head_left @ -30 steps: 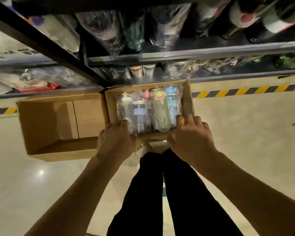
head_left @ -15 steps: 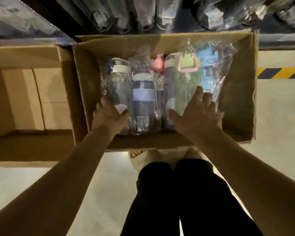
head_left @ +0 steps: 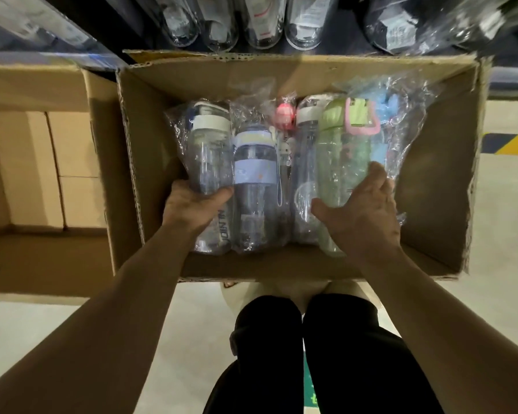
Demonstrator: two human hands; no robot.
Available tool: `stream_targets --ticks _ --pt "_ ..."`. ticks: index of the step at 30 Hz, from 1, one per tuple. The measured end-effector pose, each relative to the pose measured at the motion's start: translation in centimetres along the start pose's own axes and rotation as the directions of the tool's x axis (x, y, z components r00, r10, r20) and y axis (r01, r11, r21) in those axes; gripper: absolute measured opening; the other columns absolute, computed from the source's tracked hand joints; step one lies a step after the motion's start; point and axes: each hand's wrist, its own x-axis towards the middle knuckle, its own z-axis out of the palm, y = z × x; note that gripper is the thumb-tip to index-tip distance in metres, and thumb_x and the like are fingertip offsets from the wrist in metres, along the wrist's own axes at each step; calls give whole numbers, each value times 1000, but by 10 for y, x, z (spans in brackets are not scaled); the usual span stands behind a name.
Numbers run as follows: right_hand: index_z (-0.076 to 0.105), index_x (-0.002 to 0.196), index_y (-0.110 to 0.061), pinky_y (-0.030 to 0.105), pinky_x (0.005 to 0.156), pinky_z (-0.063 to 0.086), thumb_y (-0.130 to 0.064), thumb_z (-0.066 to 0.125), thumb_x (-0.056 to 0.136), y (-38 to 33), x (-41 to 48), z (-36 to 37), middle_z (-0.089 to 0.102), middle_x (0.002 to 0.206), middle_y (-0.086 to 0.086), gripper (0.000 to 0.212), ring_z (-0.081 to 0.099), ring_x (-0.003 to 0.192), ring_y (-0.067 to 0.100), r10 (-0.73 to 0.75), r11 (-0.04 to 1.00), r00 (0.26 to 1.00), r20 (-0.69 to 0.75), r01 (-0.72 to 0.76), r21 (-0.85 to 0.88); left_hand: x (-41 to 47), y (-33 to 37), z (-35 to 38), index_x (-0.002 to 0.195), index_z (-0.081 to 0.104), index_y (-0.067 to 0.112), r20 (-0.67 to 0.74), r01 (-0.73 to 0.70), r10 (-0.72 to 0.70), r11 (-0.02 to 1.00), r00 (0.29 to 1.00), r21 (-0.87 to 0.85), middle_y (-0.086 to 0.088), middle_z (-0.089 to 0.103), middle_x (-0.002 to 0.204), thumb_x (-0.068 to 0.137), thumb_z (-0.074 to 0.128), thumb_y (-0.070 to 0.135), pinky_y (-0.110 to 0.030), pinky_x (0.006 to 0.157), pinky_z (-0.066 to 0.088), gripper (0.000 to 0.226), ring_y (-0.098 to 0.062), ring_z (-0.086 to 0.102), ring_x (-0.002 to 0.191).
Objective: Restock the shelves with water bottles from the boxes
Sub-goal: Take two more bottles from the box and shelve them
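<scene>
Two grips inside open cardboard box (head_left: 281,268): left hand (head_left: 192,206) curled round clear white-capped bottle (head_left: 207,153) at row's left end, right hand (head_left: 364,218) curled round green bottle (head_left: 338,162), both plastic-wrapped, flat on box floor.

printed down the clear bottle (head_left: 208,162) by the left wall of the box (head_left: 150,150): dark capitals, roughly "nunion". labels on shelf bottles (head_left: 262,22) too blurred to read.

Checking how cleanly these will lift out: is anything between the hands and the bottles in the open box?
Only the clear plastic wrap. The left hand grips the white-capped clear bottle through it, and the right hand holds the green bottle the same way. The box is open on top.
</scene>
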Motion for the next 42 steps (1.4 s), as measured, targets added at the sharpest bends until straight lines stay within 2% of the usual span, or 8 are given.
stream_targets --ticks 4,15,17,22,30,32,35,42 --pt "22 148 -19 47 103 42 -49 83 72 4 -23 -23 44 133 6 101 49 123 33 -40 997 998 46 37 72 -32 9 -8 94 61 25 35 -8 11 997 999 -78 8 66 86 81 83 46 -8 43 42 33 0 62 61" --pt "41 144 -21 39 97 52 -58 73 49 -27 -150 -170 50 125 -6 107 56 117 20 -179 930 982 -56 187 317 -231 66 -106 122 61 19 81 -106 147 920 986 -377 -1 68 121 50 95 50 -47 91 58 85 -22 68 107" --pt "41 143 -22 41 97 53 -48 79 55 -38 -184 -211 51 124 -4 99 57 115 21 -216 896 973 -81 231 379 -282 83 -129 113 66 16 96 -124 189 879 977 -461 -1 73 116 53 97 38 -54 96 57 70 -25 70 109" --pt "42 124 -45 40 92 59 -34 86 61 -66 -281 -325 61 123 -6 77 67 109 10 -295 764 949 -110 304 569 -412 129 -192 119 64 19 4 -316 357 832 934 -455 5 74 106 78 89 25 -27 73 55 48 -13 70 92" --pt "41 121 -57 12 85 52 -34 86 72 -98 -433 -492 62 116 -29 71 65 107 -3 -427 608 802 -418 597 524 -607 192 -293 96 53 66 -28 -646 699 645 715 -409 49 57 93 83 85 38 0 64 43 44 40 45 80" --pt "39 120 -61 13 86 51 -39 86 72 -101 -455 -526 62 116 -30 71 65 107 -4 -437 577 751 -495 656 487 -644 211 -311 97 54 66 -89 -723 759 568 645 -393 55 54 91 77 85 47 1 60 46 41 33 52 85" --pt "33 118 -70 23 93 53 -47 84 70 -104 -479 -570 59 118 -29 74 63 111 -4 -443 533 669 -596 731 425 -687 239 -329 124 56 43 -183 -812 809 488 559 -320 24 62 123 59 76 69 -28 90 54 73 0 61 112" --pt "41 130 -48 6 87 45 -44 85 73 -80 -506 -658 58 119 -28 73 60 111 -8 -479 431 507 -716 847 311 -786 283 -330 114 54 50 -300 -906 873 294 384 -304 13 64 124 59 77 65 -46 98 55 62 -6 65 110"
